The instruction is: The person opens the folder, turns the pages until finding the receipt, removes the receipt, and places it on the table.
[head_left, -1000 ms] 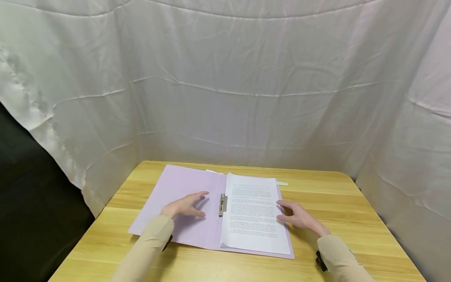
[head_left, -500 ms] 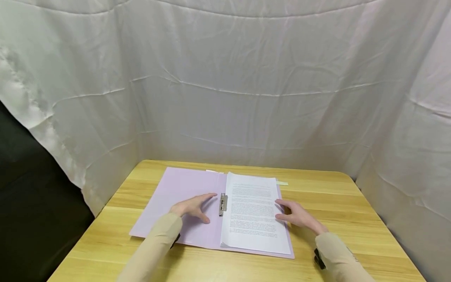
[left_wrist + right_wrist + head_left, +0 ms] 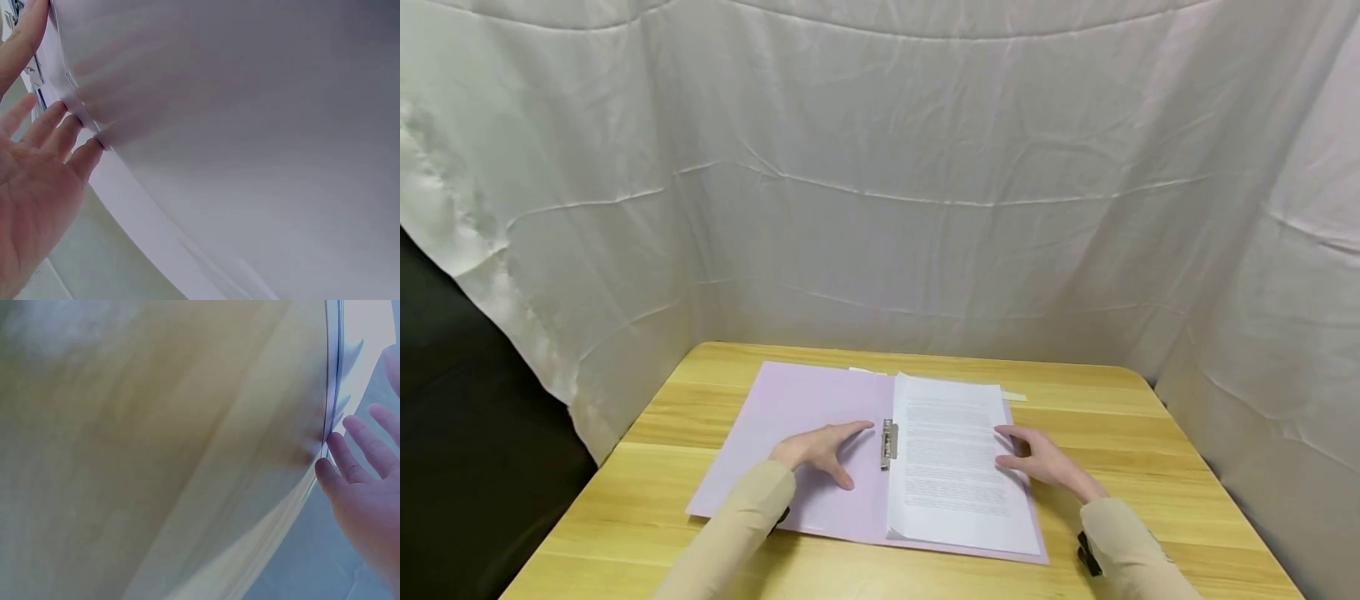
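Note:
A light purple file folder (image 3: 797, 392) lies spread flat on the table, with a stack of printed paper (image 3: 955, 467) on its right half. The metal clip (image 3: 887, 446) sits beside the left edge of the stack. My left hand (image 3: 820, 450) is over the left cover, thumb and fingers apart, fingertips close to the clip. In the left wrist view its fingertips (image 3: 94, 147) meet the folder's surface. At the right edge of the papers is my right hand (image 3: 1037, 458), fingers spread. The right wrist view shows its fingertips (image 3: 325, 465) against the folder's edge.
A wooden table (image 3: 1150, 483) carries the folder. Pale tabs (image 3: 1015, 397) stick out past the folder's far right corner. Grey-white curtains (image 3: 925, 192) hang behind and at both sides, and a dark panel (image 3: 460, 467) stands at the left.
The folder with its papers has shifted a little to the right and nearer to me. My left hand has moved right toward the clip. The right hand has moved only slightly.

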